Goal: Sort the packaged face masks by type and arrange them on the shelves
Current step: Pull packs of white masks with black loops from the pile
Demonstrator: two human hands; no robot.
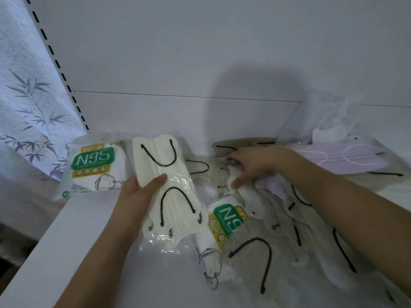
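Cream masks (171,187) with black loops, sealed in clear plastic, are held above the white shelf (55,252) by the left hand (138,190), thumb clamped across the front and fingers hidden behind. Just right of them, an N95 pack (224,221) lies on a loose pile of packets. Farther back, the right hand (253,163) is pressed into that pile, fingers curled on a white packet (235,176). Another N95 pack (94,165) stands at the left rear; purple masks (347,158) lie at the right rear.

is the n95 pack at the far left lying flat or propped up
Propped up. The N95 pack leans tilted at the shelf's left end, label facing the camera, its lower edge on the shelf.
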